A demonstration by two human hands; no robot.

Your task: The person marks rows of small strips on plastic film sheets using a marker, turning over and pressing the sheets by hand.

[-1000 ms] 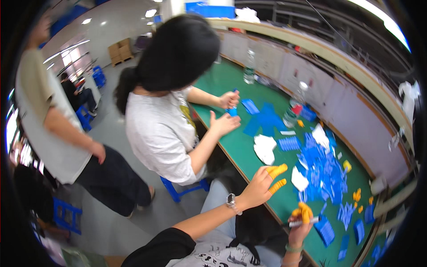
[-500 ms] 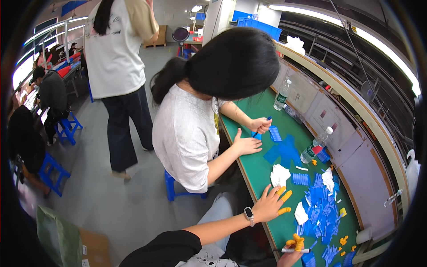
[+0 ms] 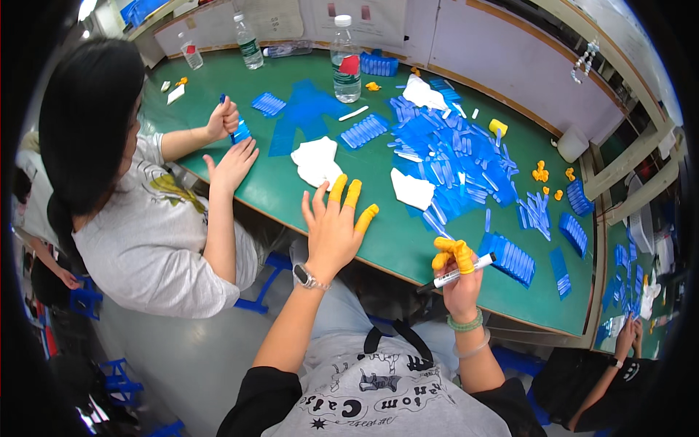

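Note:
My left hand (image 3: 331, 237) is spread over the table's front edge, holding nothing, with yellow finger cots on its thumb and two fingers. Its fingertips meet the edge of a crumpled white cloth (image 3: 317, 162); whether they touch it I cannot tell. Pinched in my right hand (image 3: 462, 291) is a white marker pen (image 3: 482, 262) with a black end; yellow cots cover those fingertips too. Beyond my hands spreads a heap of blue plastic strips (image 3: 473, 167), with a second white cloth (image 3: 413, 189) at its near side. A bundle of blue strips (image 3: 508, 260) lies right of my right hand.
At left, a co-worker's hand (image 3: 223, 119) grips a blue pen over a small blue piece. Water bottles (image 3: 346, 69) stand along the back. Loose yellow finger cots (image 3: 539, 172) and a white cup (image 3: 573, 144) are at the right. Another person's hands (image 3: 625, 339) work at lower right.
My view has swung right and down toward the table, so the co-worker now appears at the far left. My right hand, still holding the marker pen, has come fully into view.

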